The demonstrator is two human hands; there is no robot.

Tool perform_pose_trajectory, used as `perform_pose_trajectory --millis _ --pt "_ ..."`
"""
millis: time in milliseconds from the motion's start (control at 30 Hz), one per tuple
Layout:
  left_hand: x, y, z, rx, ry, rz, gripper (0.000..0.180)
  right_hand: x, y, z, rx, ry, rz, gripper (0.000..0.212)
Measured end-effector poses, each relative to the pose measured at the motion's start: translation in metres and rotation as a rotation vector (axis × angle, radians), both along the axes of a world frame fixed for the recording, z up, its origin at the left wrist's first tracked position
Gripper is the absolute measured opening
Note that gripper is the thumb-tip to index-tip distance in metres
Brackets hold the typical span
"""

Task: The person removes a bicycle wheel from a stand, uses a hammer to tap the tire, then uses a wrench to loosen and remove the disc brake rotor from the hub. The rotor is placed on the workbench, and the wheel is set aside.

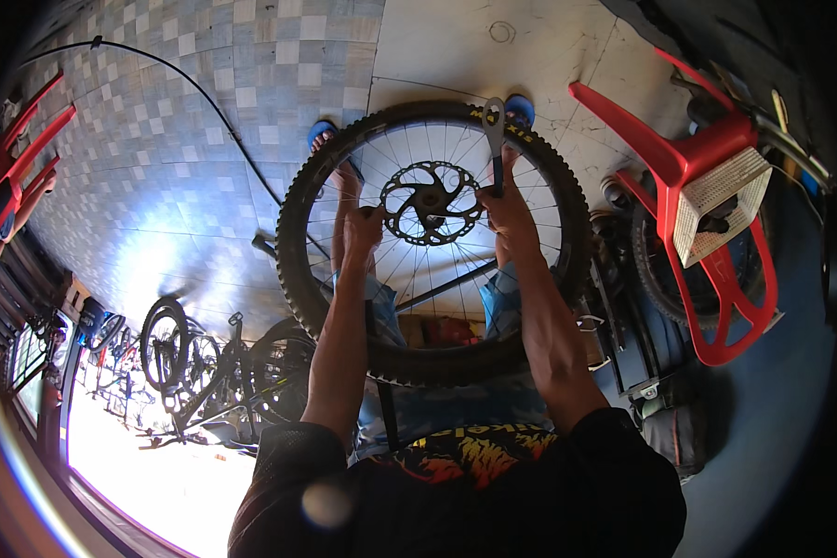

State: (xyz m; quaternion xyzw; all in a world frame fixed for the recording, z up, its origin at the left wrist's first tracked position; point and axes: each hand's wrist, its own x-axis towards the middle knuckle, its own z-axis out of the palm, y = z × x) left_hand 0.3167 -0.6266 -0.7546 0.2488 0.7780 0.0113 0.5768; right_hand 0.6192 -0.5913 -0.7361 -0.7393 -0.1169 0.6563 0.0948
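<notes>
A bicycle wheel (291,219) with a knobbly black tyre rests over my lap, its spoked side facing up. At its hub sits a black disc brake rotor (448,192) with curved arms and a perforated rim. My left hand (364,229) is closed at the rotor's left edge, thumb against it; its fingertips are partly hidden. On the opposite edge, my right hand (509,216) grips the handle of a grey wrench (494,126) with a large ring-shaped head. That head points away from me, over the far part of the tyre.
At the right stands a red plastic chair (693,153) with a cream perforated basket (724,205) against it. Another red chair (14,167) is at far left, beside a person partly in view. Several bicycles (219,363) stand lower left. A black cable (191,79) crosses the tiled floor.
</notes>
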Motion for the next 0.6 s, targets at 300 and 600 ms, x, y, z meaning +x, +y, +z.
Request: perform_pose_trajectory --millis 300,600 --pt "0.004 -0.019 -0.008 0.065 0.019 0.043 0.039 -0.001 0.012 0.017 -0.06 0.037 -0.083 0.101" --pt "0.011 -0.007 0.01 0.112 -0.04 0.133 0.036 -0.003 0.014 0.02 0.005 0.029 -0.164 0.101"
